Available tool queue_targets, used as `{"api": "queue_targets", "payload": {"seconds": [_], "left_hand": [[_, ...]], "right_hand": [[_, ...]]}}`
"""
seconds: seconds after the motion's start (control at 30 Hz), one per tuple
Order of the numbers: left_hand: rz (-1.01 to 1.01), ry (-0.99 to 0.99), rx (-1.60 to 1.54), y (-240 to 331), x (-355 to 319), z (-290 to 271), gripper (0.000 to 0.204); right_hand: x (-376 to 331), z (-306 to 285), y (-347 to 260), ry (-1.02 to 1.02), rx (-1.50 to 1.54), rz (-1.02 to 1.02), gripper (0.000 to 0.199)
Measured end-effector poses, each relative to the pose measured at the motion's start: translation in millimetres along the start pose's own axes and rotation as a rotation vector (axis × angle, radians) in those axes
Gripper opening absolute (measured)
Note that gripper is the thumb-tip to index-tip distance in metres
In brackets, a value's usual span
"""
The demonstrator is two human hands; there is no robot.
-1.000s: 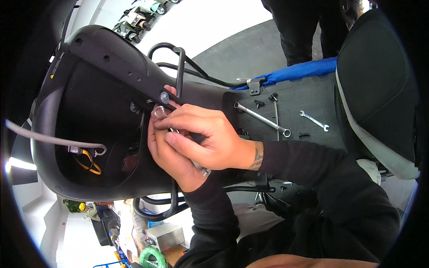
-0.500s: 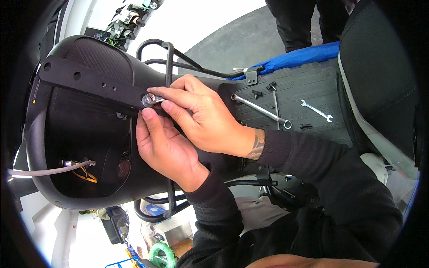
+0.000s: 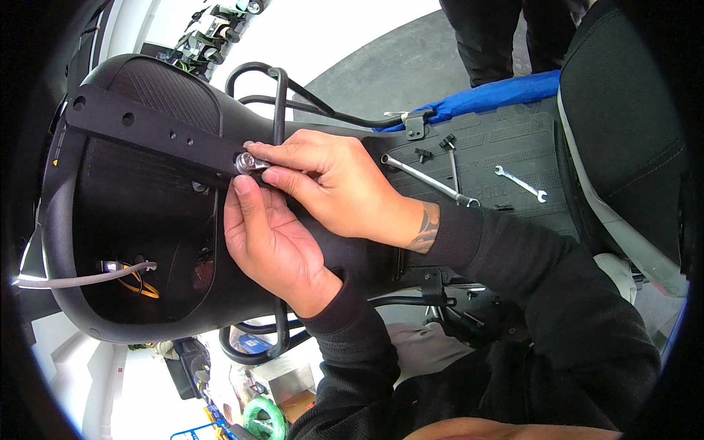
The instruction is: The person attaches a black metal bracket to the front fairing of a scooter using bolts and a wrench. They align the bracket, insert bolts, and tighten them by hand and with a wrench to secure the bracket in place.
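Note:
My right hand (image 3: 345, 183) pinches a small silver wrench (image 3: 246, 163) between thumb and fingers. The wrench's ring end sits over a hole or fastener near the right end of a black metal bar (image 3: 158, 133); what lies inside the ring is too small to tell. Just below, my left hand (image 3: 275, 242) is turned palm up, its thumb near the bar's lower edge and its fingers curled up behind the bar. Whatever those fingers hold is hidden. The bar lies across a black scooter body (image 3: 257, 117) with an open compartment.
On the ribbed footboard (image 3: 513, 128) lie a long silver wrench (image 3: 422, 177), a short open-ended wrench (image 3: 521, 183), a T-handled tool (image 3: 452, 158) and small black parts. Black tube guards (image 3: 279, 103) flank the body. A grey cable (image 3: 88, 280) crosses the compartment. Another person's legs (image 3: 491, 44) stand beyond.
Both hands stay at the bar's end. My right hand and sleeve have shifted slightly, and the sleeve covers more of the small black part on the footboard. The view has moved a little.

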State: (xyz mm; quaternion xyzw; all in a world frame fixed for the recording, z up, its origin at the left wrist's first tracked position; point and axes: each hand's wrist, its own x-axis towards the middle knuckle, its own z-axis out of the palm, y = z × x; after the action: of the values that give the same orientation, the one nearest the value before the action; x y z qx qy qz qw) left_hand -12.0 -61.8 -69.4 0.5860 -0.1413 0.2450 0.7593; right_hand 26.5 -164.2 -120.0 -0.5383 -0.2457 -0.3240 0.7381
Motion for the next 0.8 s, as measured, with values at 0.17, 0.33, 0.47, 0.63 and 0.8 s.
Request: {"api": "queue_targets", "payload": {"seconds": [0.17, 0.33, 0.47, 0.63, 0.8], "left_hand": [[0.026, 0.016, 0.009, -3, -3, 3, 0.031], [0.091, 0.097, 0.148, -6, -6, 15, 0.034], [0.171, 0.188, 0.217, -12, -8, 26, 0.032], [0.231, 0.18, 0.332, -17, -8, 26, 0.036], [0.322, 0.196, 0.493, -23, -3, 26, 0.04]], "right_hand": [[20, -17, 16, -0.146, 0.066, -0.091, 0.034], [53, -36, 32, -0.142, -0.367, -0.621, 0.036], [54, -34, 35, -0.057, -0.501, -0.784, 0.035], [73, -32, 42, 0.035, -0.478, -0.976, 0.032], [106, -43, 46, -0.099, -0.509, -1.174, 0.027]]}}
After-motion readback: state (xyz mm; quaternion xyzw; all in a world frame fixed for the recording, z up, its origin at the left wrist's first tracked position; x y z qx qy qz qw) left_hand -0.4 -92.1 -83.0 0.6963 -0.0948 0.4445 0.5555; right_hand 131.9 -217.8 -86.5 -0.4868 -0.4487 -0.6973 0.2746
